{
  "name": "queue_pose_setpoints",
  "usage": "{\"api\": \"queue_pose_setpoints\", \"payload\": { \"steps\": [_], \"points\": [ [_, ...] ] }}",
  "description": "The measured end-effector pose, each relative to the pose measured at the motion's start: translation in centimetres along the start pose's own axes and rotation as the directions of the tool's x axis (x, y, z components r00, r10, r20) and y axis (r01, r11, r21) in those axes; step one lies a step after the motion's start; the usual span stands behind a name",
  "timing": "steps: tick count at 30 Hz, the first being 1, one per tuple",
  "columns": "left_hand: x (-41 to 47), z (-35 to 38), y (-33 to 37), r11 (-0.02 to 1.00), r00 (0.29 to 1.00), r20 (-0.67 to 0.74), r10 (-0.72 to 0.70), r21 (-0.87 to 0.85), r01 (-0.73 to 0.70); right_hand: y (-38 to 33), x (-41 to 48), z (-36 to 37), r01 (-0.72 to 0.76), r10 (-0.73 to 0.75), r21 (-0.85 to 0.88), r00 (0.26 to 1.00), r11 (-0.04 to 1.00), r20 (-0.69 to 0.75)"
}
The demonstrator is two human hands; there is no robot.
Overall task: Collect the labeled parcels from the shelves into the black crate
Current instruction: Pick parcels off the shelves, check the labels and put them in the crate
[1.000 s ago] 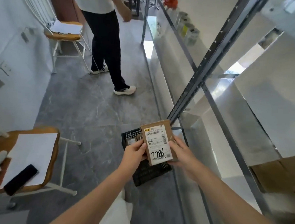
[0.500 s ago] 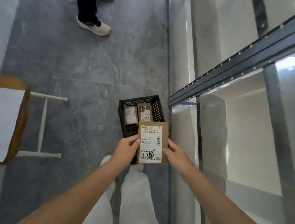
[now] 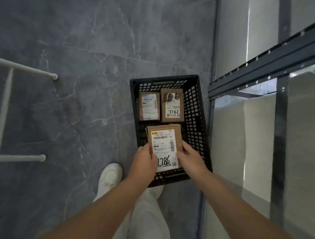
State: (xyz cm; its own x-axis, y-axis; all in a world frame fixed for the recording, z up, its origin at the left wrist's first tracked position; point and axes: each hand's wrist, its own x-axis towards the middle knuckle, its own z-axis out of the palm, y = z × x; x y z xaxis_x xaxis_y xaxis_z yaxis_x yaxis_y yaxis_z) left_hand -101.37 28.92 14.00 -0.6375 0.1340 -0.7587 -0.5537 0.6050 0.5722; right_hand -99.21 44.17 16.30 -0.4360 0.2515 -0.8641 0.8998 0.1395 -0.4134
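Fingers of the right hand pinch the right edge of a parcel, while the left hand grips its left edge, thumb on the label. The parcel, marked 7786, is at the lower centre of the frame, over the near half of the crate. Whether it touches the bottom I cannot tell. In the far half, just above it in the frame, lie two parcels side by side.

The step in hand looks like the put-down. Next, I judge, both hands should lower it flat into the near half, apart from the two, then let go and turn to the shelves at the right for another. A cardboard edge shows under its upper left corner; what it belongs to is unclear.
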Motion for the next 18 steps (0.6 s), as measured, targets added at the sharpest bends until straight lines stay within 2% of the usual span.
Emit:
{"api": "queue_pose_setpoints", "payload": {
  "steps": [4, 8, 12, 17, 18],
  "points": [
    [5.3, 4.4, -2.0, 0.998, 0.999, 0.039, -0.007, -0.069, 0.01, 3.8, 7.4, 0.7, -0.019, 0.019, 0.062, 1.0, 0.998, -0.01],
    [9.5, 8.5, -4.2, 0.99, 0.993, 0.061, -0.105, -0.087, 0.111, 7.1, 13.3, 2.2, -0.026, 0.031, 0.098, 0.998, 0.995, -0.054],
    [13.2, 9.8, -5.0, 0.974, 0.975, -0.011, -0.222, -0.051, 0.221, 9.0, 17.9, 4.9, -0.001, 0.003, 0.114, 1.0, 0.993, -0.023],
    [17.1, 9.7, -6.4, 0.979, 0.977, -0.135, -0.166, 0.096, 0.179, 8.2, 22.2, 7.1, 0.046, -0.042, 0.18, 0.999, 0.983, -0.03],
    [17.4, 9.8, -6.8, 0.98, 0.973, -0.158, -0.166, 0.081, 0.181, 7.9, 22.6, 7.5, 0.053, -0.05, 0.181, 0.998, 0.982, -0.023]
  ]
}}
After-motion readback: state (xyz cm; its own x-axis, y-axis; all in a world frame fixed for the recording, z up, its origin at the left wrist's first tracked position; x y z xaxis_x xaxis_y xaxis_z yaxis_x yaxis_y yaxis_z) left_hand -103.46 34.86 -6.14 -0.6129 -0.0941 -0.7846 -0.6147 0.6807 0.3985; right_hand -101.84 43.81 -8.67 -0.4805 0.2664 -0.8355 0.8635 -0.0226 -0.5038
